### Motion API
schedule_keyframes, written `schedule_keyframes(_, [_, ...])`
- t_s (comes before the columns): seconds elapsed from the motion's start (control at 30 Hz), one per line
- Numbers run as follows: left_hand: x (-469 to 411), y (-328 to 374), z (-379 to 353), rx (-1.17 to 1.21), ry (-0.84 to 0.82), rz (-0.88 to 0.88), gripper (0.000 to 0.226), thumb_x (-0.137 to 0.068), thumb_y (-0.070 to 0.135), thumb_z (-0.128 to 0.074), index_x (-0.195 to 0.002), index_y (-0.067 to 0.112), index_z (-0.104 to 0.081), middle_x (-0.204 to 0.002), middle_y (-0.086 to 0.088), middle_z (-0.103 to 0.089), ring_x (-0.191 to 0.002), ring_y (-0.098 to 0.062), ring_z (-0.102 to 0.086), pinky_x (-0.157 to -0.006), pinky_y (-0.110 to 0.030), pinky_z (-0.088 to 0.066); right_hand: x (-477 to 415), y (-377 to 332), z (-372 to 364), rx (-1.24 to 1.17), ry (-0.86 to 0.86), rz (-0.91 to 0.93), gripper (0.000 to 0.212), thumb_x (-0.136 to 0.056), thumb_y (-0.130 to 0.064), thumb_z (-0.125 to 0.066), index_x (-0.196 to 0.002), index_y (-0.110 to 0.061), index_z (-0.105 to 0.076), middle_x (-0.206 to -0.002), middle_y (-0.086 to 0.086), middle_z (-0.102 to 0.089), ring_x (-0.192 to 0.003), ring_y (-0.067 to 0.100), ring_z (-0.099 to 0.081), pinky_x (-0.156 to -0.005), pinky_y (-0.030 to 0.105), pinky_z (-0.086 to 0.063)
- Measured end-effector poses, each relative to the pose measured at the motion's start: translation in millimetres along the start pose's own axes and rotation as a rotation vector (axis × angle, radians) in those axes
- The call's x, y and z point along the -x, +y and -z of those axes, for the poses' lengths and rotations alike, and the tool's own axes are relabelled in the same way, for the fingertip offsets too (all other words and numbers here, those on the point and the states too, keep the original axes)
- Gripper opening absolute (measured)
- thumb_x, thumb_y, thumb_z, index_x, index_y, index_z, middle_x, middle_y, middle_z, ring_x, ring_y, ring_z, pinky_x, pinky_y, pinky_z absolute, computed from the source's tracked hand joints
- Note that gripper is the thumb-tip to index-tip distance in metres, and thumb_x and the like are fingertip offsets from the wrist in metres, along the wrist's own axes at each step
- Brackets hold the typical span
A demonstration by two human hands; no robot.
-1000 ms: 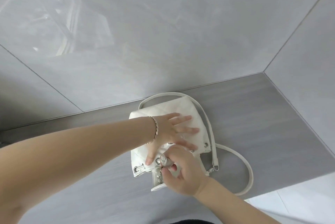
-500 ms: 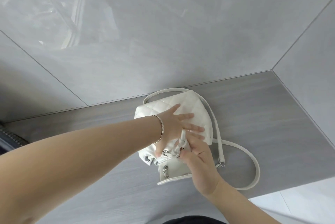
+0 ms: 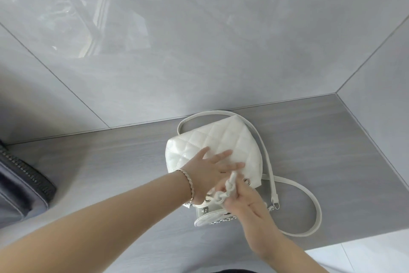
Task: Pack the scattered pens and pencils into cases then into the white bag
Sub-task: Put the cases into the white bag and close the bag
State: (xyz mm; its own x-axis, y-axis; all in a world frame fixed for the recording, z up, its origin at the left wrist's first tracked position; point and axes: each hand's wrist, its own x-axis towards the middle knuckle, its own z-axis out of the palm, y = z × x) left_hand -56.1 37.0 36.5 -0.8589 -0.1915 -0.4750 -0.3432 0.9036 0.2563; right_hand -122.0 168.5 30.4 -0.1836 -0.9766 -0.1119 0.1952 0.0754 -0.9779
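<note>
Left hand (image 3: 210, 171) flat on white bag (image 3: 228, 137), right hand (image 3: 247, 203) beside it pinching the cord (image 3: 225, 192) — looks like closing up, needs a steady pull.

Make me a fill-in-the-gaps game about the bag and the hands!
The left hand lies flat on the quilted ____ bag.
The right hand pinches the bag's braided cord, while the ____ hand holds nothing.
The bag lies on a ____ surface.
A dark zipped case lies at the picture's ____ edge.
Missing words: white; left; grey; left.
</note>
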Motion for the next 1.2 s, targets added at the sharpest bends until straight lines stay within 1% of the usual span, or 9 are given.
schedule_keyframes(0.13, [14.6, -15.7, 0.0, 0.517, 0.312, 0.200, 0.024, -0.088, 0.038, -0.055, -0.112, 0.034, -0.060, -0.111, 0.007, -0.068, -0.106, -0.009, -0.061, -0.098, -0.032, -0.045, 9.4, 8.3, 11.7, -0.009, 0.083, 0.005, 0.040, -0.071, -0.067, -0.057, -0.071, -0.027, -0.055, -0.062, -0.017, -0.048, -0.060, -0.003, -0.040, -0.062, 0.007, -0.036])
schedule_keyframes(0.23, [31.6, -7.6, 22.0, 0.719, 0.467, 0.051, 0.027, -0.071, 0.062, -0.052, -0.077, 0.038, -0.062, -0.070, 0.013, -0.062, -0.067, -0.002, -0.058, -0.072, -0.018, -0.050, 6.3, 12.9, 6.4, 0.030, 0.160, 0.034, 0.027, -0.075, -0.055, -0.051, -0.074, -0.028, -0.057, -0.059, -0.019, -0.046, -0.057, -0.004, -0.039, -0.061, 0.007, -0.036])
schedule_keyframes(0.33, [42.1, 13.9, 27.5, 0.516, 0.368, 0.024, 0.025, -0.072, 0.059, -0.060, -0.079, 0.034, -0.058, -0.059, 0.011, -0.051, -0.057, -0.001, -0.049, -0.059, -0.014, -0.041, 1.6, 9.3, 1.8, 0.052, 0.151, 0.061, 0.029, -0.076, -0.048, -0.054, -0.078, -0.019, -0.056, -0.058, -0.021, -0.050, -0.057, -0.004, -0.042, -0.061, 0.006, -0.037])
schedule_keyframes(0.43, [40.4, 21.5, 21.9, 0.417, 0.428, 0.065, 0.018, -0.084, 0.044, -0.058, -0.082, 0.028, -0.050, -0.053, 0.008, -0.044, -0.049, -0.002, -0.045, -0.052, -0.016, -0.033, -3.4, 3.6, -0.3, 0.020, 0.136, 0.072, 0.005, -0.078, -0.030, -0.053, -0.074, -0.027, -0.052, -0.061, -0.026, -0.057, -0.062, -0.010, -0.051, -0.063, 0.002, -0.038])
schedule_keyframes(0.63, [34.9, 29.7, 15.5, 0.298, 0.490, 0.122, 0.025, -0.086, 0.050, -0.040, -0.087, 0.025, -0.045, -0.056, 0.006, -0.046, -0.057, -0.013, -0.045, -0.052, -0.019, -0.033, -4.9, 9.1, -3.3, 0.001, 0.174, 0.050, 0.017, -0.068, -0.046, -0.048, -0.055, -0.038, -0.056, -0.055, -0.019, -0.050, -0.059, -0.002, -0.042, -0.061, 0.006, -0.036])
schedule_keyframes(0.83, [26.1, 24.2, 27.9, 0.212, 0.412, 0.099, 0.021, -0.088, 0.045, -0.045, -0.078, 0.027, -0.039, -0.058, 0.006, -0.045, -0.065, -0.016, -0.047, -0.061, -0.026, -0.036, -7.4, 14.6, -3.3, 0.017, 0.230, 0.020, 0.030, -0.064, -0.050, -0.050, -0.062, -0.020, -0.048, -0.058, -0.012, -0.043, -0.061, 0.004, -0.041, -0.062, 0.006, -0.038])
schedule_keyframes(1.0, [23.9, 17.3, 36.1, 0.287, 0.482, 0.084, 0.034, -0.067, 0.045, -0.033, -0.080, 0.024, -0.056, -0.054, 0.005, -0.042, -0.056, -0.016, -0.042, -0.064, -0.031, -0.047, -24.6, 22.1, 7.4, 0.090, 0.205, -0.044, 0.042, -0.064, -0.052, -0.052, -0.087, -0.020, -0.067, -0.100, 0.003, -0.065, -0.095, 0.008, -0.058, -0.086, 0.020, -0.041])
schedule_keyframes(1.1, [20.4, 14.0, 34.6, 0.317, 0.445, 0.076, 0.022, -0.067, 0.041, -0.040, -0.073, 0.025, -0.055, -0.052, 0.007, -0.043, -0.053, -0.006, -0.041, -0.066, -0.028, -0.046, -34.9, 28.1, 14.4, 0.285, 0.153, -0.144, 0.026, -0.059, -0.044, -0.051, -0.069, -0.027, -0.066, -0.094, 0.014, -0.060, -0.094, 0.021, -0.057, -0.086, 0.037, -0.041])
schedule_keyframes(1.2, [18.2, 8.3, 29.5, 0.372, 0.443, 0.078, 0.025, -0.075, 0.035, -0.055, -0.058, 0.031, -0.038, -0.047, 0.008, -0.044, -0.045, 0.000, -0.042, -0.057, -0.022, -0.037, -40.4, 27.3, 22.5, 0.385, 0.117, -0.226, 0.021, -0.055, -0.043, -0.057, -0.071, -0.033, -0.066, -0.103, 0.003, -0.054, -0.098, 0.016, -0.053, -0.087, 0.030, -0.042])
